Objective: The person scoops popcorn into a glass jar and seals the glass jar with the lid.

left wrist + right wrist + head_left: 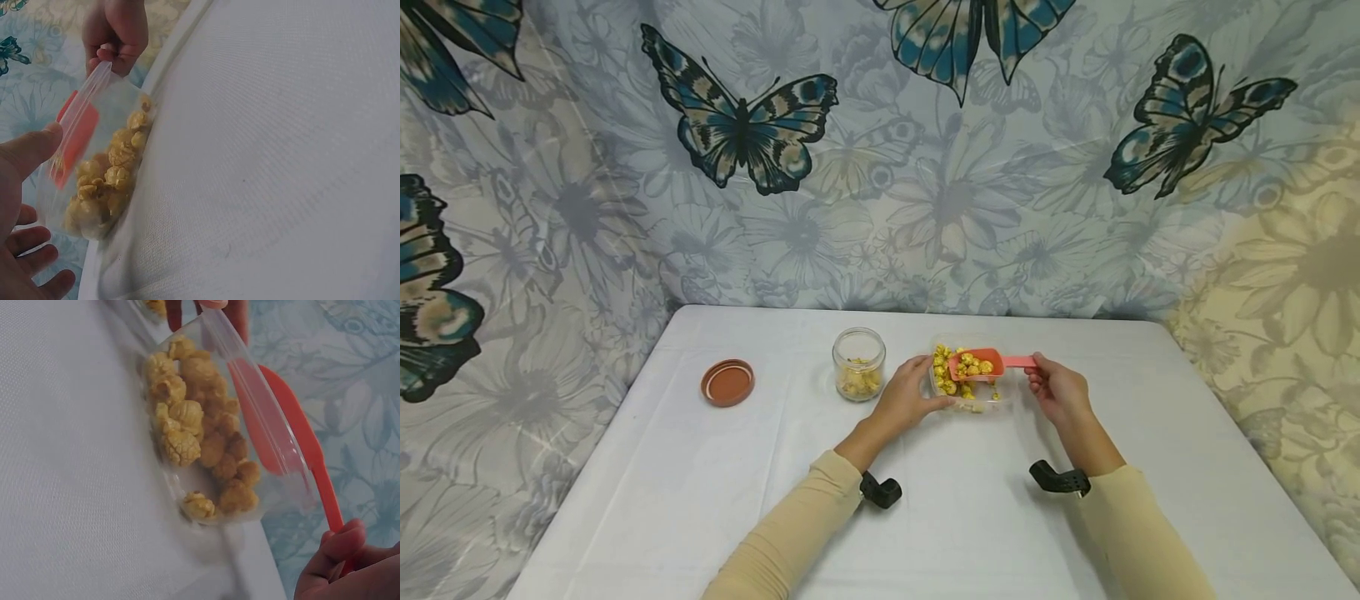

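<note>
A clear plastic container (988, 405) of yellow, caramel-coated popcorn (181, 419) stands on the table. My left hand (910, 393) holds its left end, thumb at the near corner and fingers along the far side; in the left wrist view the thumb (40, 149) lies at the rim. My right hand (1060, 388) pinches the handle of a red scoop (997, 360) to the right of the container. The scoop's bowl, with popcorn in it, is over the container. Left of my left hand stands an uncapped glass jar (859, 350) with popcorn in its lower part.
A round brown lid (727, 383) lies at the left on the white tablecloth (700, 475). Behind the table's far edge hangs a backdrop (850, 250) printed with flowers and butterflies. Each wrist wears a black strap-like device (1060, 478).
</note>
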